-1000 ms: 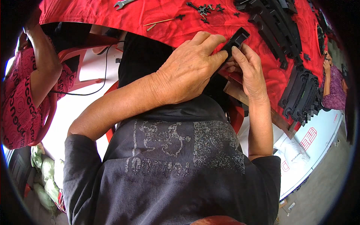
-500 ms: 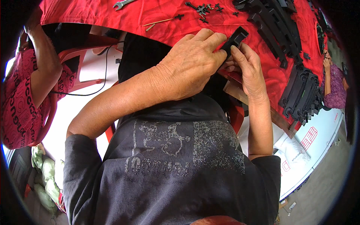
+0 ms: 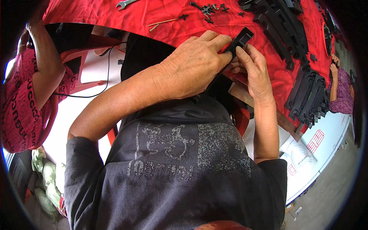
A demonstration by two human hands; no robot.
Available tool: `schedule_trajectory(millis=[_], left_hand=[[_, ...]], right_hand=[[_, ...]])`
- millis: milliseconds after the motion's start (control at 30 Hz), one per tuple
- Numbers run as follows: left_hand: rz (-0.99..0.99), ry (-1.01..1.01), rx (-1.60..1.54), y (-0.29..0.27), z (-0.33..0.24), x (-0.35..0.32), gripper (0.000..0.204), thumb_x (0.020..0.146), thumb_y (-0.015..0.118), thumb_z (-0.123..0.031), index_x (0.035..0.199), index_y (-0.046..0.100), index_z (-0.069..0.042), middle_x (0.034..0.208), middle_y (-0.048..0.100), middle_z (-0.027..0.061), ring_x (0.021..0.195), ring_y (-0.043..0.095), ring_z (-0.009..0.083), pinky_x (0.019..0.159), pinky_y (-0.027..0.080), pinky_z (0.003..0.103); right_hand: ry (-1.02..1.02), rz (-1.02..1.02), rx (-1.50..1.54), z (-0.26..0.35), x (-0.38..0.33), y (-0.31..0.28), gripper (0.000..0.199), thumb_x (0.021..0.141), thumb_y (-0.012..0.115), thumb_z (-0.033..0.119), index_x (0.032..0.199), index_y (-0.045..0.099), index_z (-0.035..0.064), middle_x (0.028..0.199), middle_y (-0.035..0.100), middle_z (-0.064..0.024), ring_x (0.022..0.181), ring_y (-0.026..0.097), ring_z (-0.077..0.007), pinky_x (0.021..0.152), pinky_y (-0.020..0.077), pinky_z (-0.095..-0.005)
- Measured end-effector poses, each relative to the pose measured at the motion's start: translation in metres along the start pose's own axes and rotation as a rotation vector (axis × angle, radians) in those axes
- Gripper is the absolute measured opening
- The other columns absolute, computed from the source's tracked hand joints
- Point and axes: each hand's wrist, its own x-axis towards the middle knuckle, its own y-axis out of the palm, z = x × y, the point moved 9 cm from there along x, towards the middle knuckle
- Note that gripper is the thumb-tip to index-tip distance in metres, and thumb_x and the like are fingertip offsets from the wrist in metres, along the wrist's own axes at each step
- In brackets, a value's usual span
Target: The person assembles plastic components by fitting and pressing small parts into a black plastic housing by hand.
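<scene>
Red cloth point(image 3: 161, 23): 2 hands, left point(image 3: 195, 65) & right point(image 3: 255, 71), pinching 1 black plastic part point(image 3: 239, 40).

This is looking like a small assembly workshop, with people sitting around a table point(image 3: 161, 23) that is wearing a red rose-patterned cloth. Stacks of identical black plastic parts point(image 3: 308, 96) are piling up along the table's right edge, while loose black screws point(image 3: 209, 7) and a wrench point(image 3: 124, 4) are lying near its far edge. Other workers, one in a red patterned sleeve point(image 3: 19, 111), are sitting at its left and right sides.
</scene>
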Motion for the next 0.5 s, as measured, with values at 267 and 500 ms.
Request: schedule_trajectory(millis=[267, 500], left_hand=[[0.012, -0.021, -0.029, 0.0038, -0.0002, -0.003, 0.049, 0.076, 0.074, -0.005, 0.123, 0.062, 0.0, 0.131, 0.054, 0.0202, 0.113, 0.057, 0.038, 0.096, 0.051, 0.045], [0.062, -0.056, -0.018, 0.0049, -0.0005, -0.0018, 0.046, 0.075, 0.074, -0.004, 0.12, 0.063, 0.0, 0.128, 0.056, 0.0194, 0.113, 0.057, 0.0379, 0.095, 0.051, 0.045]], right_hand=[[0.003, 0.0, -0.007, 0.0007, -0.0002, 0.0, 0.033, 0.1, 0.065, 0.036, 0.11, 0.065, 0.0044, 0.09, 0.068, -0.0004, 0.079, 0.065, -0.0086, 0.071, 0.052, -0.0234], [0.002, -0.008, -0.033, 0.0007, 0.0003, -0.0003, 0.035, 0.099, 0.065, 0.038, 0.109, 0.065, 0.0038, 0.089, 0.068, -0.0007, 0.079, 0.064, -0.0091, 0.071, 0.052, -0.0243]])
